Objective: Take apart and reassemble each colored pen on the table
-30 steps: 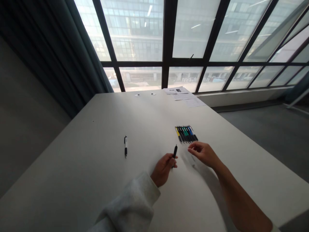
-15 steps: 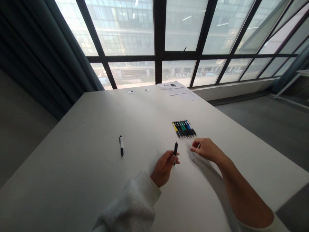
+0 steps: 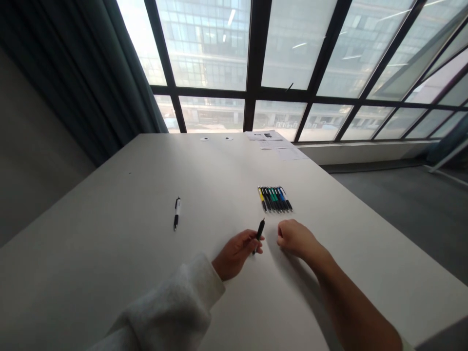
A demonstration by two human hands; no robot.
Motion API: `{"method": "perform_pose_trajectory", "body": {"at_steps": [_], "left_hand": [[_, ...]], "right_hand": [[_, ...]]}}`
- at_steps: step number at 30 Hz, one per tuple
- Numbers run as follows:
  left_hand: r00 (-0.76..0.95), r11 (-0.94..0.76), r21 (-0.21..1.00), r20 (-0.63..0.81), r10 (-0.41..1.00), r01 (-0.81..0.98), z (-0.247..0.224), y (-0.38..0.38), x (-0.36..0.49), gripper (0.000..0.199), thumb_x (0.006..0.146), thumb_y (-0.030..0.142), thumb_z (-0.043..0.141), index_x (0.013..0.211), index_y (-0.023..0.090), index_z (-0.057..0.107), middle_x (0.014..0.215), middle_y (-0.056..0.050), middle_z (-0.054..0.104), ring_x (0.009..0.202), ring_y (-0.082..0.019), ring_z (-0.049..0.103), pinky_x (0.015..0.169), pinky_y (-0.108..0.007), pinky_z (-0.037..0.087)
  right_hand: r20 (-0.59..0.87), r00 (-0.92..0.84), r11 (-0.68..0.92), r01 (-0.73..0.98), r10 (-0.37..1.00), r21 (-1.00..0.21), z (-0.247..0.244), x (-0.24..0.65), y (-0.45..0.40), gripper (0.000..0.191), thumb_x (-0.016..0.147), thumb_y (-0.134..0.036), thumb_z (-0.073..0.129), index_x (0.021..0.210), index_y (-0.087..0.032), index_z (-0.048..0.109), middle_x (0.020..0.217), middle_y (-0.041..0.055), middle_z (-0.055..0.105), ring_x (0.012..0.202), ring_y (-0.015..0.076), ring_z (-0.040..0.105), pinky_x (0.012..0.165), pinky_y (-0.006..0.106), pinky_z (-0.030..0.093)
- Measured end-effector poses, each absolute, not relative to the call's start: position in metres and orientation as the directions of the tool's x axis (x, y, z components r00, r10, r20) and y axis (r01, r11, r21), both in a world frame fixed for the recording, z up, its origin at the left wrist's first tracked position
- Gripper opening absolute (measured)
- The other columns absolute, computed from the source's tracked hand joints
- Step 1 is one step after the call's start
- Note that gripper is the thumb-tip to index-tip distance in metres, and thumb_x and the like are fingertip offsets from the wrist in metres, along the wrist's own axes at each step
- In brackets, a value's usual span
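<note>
My left hand (image 3: 237,251) holds a black pen (image 3: 260,229) between thumb and fingers, tip pointing up and away from me. To its right, my right hand (image 3: 295,238) is closed, its fingers curled under and turned from view; whatever they may hold is hidden. Just beyond both hands lies a row of pens (image 3: 275,200), side by side, with yellow, black, green, blue and white bodies and dark grips. Off to the left, a single white pen with black grip and clip (image 3: 177,213) rests alone on the white table (image 3: 146,273).
Sheets of paper (image 3: 272,145) lie at the table's far right corner. Two round white cable covers (image 3: 204,139) sit near the far edge. Tall windows (image 3: 212,53) stand behind the table, with a dark curtain (image 3: 84,73) on the left and grey floor on the right.
The camera view has shifted a little. My right hand has turned, its fingers now curled; a small blurred thing seen beneath it before is out of sight. My left hand keeps the black pen, now tilted more.
</note>
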State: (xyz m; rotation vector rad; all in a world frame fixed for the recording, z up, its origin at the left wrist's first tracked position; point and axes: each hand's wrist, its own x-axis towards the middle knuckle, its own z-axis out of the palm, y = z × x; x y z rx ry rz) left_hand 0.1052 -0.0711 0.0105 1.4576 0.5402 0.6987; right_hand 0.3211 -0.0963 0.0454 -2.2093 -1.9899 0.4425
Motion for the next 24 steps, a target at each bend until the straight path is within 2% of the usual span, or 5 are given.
{"method": "perform_pose_trajectory", "body": {"at_steps": [3,5,7,13,24], "left_hand": [[0.706,-0.036,0.996,0.080,0.703,-0.077,0.012,-0.072,0.105,0.043,0.093,0.053,0.055,0.106,0.014,0.063,0.087,-0.007,0.065,0.083,-0.019,0.064,0.079,-0.033,0.047],[0.721,-0.034,0.997,0.074,0.689,-0.069,0.012,-0.073,0.104,0.041,0.093,0.052,0.055,0.105,0.014,0.063,0.089,-0.007,0.065,0.083,-0.019,0.064,0.080,-0.034,0.048],[0.740,-0.024,0.997,0.072,0.669,-0.076,0.011,-0.073,0.104,0.040,0.093,0.051,0.055,0.104,0.014,0.063,0.089,-0.008,0.065,0.083,-0.019,0.064,0.080,-0.035,0.049],[0.774,-0.008,0.996,0.074,0.629,-0.089,0.008,-0.074,0.105,0.038,0.094,0.049,0.055,0.104,0.013,0.063,0.089,-0.008,0.065,0.082,-0.018,0.063,0.078,-0.033,0.049],[0.777,-0.006,0.996,0.070,0.625,-0.085,0.009,-0.075,0.105,0.040,0.094,0.050,0.055,0.105,0.013,0.063,0.090,-0.008,0.064,0.082,-0.019,0.064,0.079,-0.035,0.050]], "right_hand": [[-0.024,0.065,-0.068,0.862,0.998,-0.502,0.055,0.320,-0.099,0.007,0.076,-0.019,0.065,0.069,-0.017,0.067,0.072,0.0047,0.069,0.067,0.0163,0.060,0.062,0.026,0.043],[0.101,0.104,0.019,0.595,0.989,-0.803,0.061,0.318,-0.101,0.012,0.082,-0.029,0.065,0.077,-0.018,0.068,0.075,0.0021,0.068,0.065,0.0142,0.058,0.061,0.026,0.045],[0.168,0.177,0.127,0.218,0.970,-0.968,0.064,0.313,-0.103,0.016,0.081,-0.035,0.070,0.082,-0.019,0.069,0.076,0.0008,0.066,0.062,0.0131,0.056,0.058,0.026,0.046],[0.166,0.121,0.189,-0.213,0.979,-0.958,0.062,0.293,-0.109,0.015,0.080,-0.034,0.076,0.084,-0.021,0.071,0.082,0.0025,0.072,0.073,0.0153,0.064,0.070,0.030,0.053],[0.185,0.062,0.195,-0.250,0.981,-0.949,0.064,0.294,-0.113,0.012,0.082,-0.033,0.076,0.086,-0.022,0.072,0.083,0.0029,0.073,0.075,0.0159,0.064,0.073,0.032,0.053]]}}
